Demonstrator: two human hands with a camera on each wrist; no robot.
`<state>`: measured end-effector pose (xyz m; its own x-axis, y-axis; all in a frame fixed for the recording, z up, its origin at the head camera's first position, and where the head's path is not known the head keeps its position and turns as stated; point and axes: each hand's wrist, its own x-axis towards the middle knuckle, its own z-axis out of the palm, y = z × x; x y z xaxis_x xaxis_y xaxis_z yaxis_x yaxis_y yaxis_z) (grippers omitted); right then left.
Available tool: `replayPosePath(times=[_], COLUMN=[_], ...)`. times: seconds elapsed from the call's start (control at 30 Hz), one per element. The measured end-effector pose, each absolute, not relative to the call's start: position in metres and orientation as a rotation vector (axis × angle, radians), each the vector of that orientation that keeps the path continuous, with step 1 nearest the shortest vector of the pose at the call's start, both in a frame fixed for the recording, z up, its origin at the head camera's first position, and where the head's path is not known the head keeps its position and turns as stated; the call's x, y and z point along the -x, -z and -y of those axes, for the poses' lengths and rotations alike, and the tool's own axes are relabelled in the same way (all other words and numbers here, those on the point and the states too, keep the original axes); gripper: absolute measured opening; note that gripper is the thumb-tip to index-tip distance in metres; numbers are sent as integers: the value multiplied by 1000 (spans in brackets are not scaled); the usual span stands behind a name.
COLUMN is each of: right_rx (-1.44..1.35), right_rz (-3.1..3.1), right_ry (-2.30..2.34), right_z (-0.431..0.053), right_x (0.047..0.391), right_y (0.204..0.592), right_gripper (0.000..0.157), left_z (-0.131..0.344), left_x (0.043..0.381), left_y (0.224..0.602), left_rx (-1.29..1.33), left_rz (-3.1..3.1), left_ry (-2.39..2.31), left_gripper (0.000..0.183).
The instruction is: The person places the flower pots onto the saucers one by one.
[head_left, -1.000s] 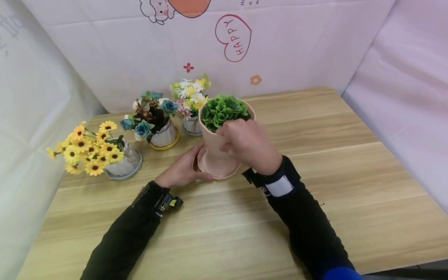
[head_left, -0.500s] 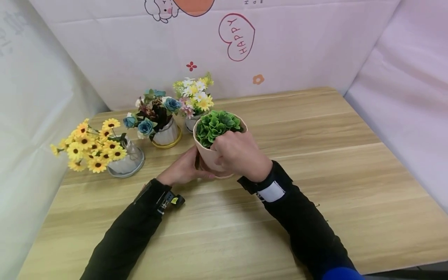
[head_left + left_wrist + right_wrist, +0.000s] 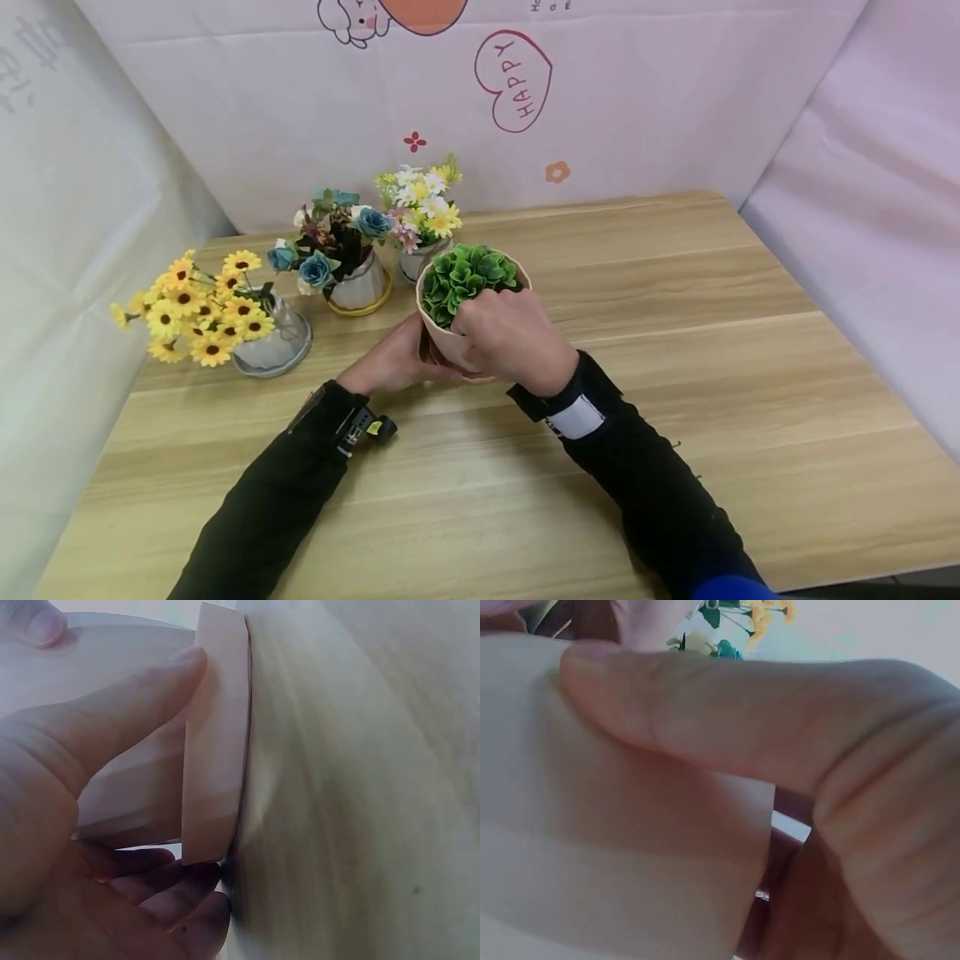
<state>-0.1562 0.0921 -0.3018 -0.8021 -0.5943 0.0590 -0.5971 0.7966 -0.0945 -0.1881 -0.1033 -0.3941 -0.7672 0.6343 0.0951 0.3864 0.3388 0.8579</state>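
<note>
A pale pink flowerpot (image 3: 447, 340) with green leafy foliage (image 3: 467, 277) stands on its matching saucer (image 3: 217, 742) on the table. My right hand (image 3: 517, 337) grips the pot's near rim, fingers over the edge and thumb along the outer wall. In the right wrist view, the thumb presses the pot's smooth side (image 3: 615, 847). My left hand (image 3: 393, 358) holds the saucer from the left, thumb against its rim and fingers round the other side, as the left wrist view shows. The pot and hands hide most of the saucer from the head view.
Left of the pot are a yellow daisy pot (image 3: 270, 337), a pot of blue roses (image 3: 358, 287) on a yellow saucer, and a small pot of white and yellow flowers (image 3: 420, 208). A printed cloth (image 3: 637, 100) hangs behind the wooden table (image 3: 712, 358).
My right hand has lowered the flowerpot toward the person, down over the saucer, which it now largely covers. The left hand keeps its hold on the saucer. The head view has shifted slightly.
</note>
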Motion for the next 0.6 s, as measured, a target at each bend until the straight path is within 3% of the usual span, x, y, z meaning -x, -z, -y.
replayPosePath(times=[0.2,0.27,0.37,0.43,0.5,0.6], right_rx=[-1113,-1135,-1062,-985,-942,-906], right_rz=[2915,2849,2782,2797,2826,2844], right_ry=[-464,-607,-718,-755,-820,-964], right_z=[-103,-115,-137,-151,-160,-163], right_x=[160,163,168,171,174,176], right_y=[292,285,279,281,290,311], right_gripper=[12,32,86,111,125,134], left_z=[105,107,107,105,103,100], left_x=[179,179,179,178,177,176], left_y=[370,365,359,356,354,353], left_rx=[-938,-954,-948,-904,-869,-868], left_rz=[-2383,-2464,-2599,-2660,-2679,-2672], left_ry=[-1409,-1380,-1321,-1277,-1266,-1318], left_gripper=[106,106,111,115,119,124])
